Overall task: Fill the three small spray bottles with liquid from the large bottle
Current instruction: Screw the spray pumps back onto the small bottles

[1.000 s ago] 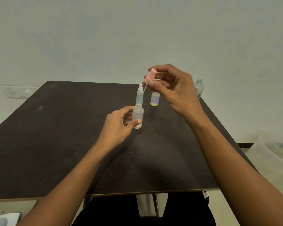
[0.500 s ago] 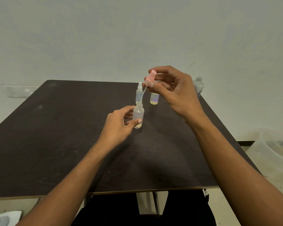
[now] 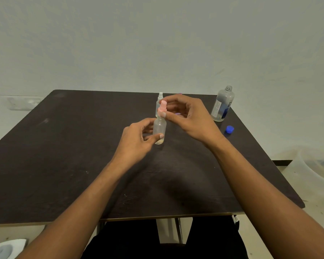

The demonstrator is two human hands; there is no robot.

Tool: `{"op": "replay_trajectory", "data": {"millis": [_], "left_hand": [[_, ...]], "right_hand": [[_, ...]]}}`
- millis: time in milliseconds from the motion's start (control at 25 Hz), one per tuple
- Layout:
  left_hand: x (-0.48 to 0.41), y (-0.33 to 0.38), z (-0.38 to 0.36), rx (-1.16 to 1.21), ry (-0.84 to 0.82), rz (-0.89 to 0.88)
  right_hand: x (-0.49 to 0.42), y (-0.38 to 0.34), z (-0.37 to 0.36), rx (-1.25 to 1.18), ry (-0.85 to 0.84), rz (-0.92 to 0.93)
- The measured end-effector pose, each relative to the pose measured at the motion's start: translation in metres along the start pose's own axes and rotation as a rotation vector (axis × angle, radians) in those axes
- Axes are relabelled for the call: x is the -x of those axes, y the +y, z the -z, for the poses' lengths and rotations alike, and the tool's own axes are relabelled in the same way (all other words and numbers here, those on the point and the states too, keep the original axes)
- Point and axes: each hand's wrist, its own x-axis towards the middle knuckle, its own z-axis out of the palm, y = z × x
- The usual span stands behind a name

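A small frosted spray bottle (image 3: 159,130) stands on the dark table (image 3: 64,156), held around its body by my left hand (image 3: 137,141). My right hand (image 3: 187,116) pinches a pink spray cap (image 3: 162,107) sitting at the bottle's neck. Behind it stands a second small bottle with a white spray top (image 3: 159,101). A third small bottle is mostly hidden behind my right hand; only a purple bit (image 3: 180,94) shows. The large clear bottle (image 3: 223,104) stands uncapped at the table's far right, with its blue cap (image 3: 229,129) lying nearby.
A pale wall rises right behind the table. A translucent plastic tub (image 3: 310,171) sits on the floor to the right. A white object (image 3: 6,249) lies on the floor at lower left. My dark-clothed legs show under the table's near edge.
My right hand has lowered the pink spray cap, with its tube, down into the bottle's neck. The view shifted, bringing the large bottle and blue cap into sight.
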Motion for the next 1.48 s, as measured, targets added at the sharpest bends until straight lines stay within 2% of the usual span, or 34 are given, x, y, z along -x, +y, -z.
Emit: {"op": "replay_trajectory", "data": {"millis": [360,760,880,1000,1120,1400,1480], "left_hand": [[-0.001,0.001,-0.001,0.017,-0.013,0.009],[0.001,0.009,-0.005,0.026,0.011,-0.003],[0.002,0.009,-0.004,0.057,-0.003,-0.009],[0.0,0.009,-0.004,0.08,-0.005,-0.007],[0.001,0.008,-0.003,0.078,0.005,-0.01],[0.003,0.008,-0.005,0.021,0.002,-0.017],[0.003,0.008,-0.005,0.037,-0.003,-0.017]], "right_hand": [[0.0,0.01,-0.003,0.073,-0.059,-0.039],[0.001,0.009,-0.008,0.13,0.086,-0.015],[-0.001,0.006,-0.004,-0.048,0.024,-0.038],[-0.001,0.004,0.005,-0.257,-0.127,-0.046],[-0.001,0.003,0.008,-0.213,-0.163,-0.014],[-0.004,0.005,-0.002,0.027,0.009,-0.008],[-0.004,0.003,-0.001,-0.028,-0.036,-0.012]]}}
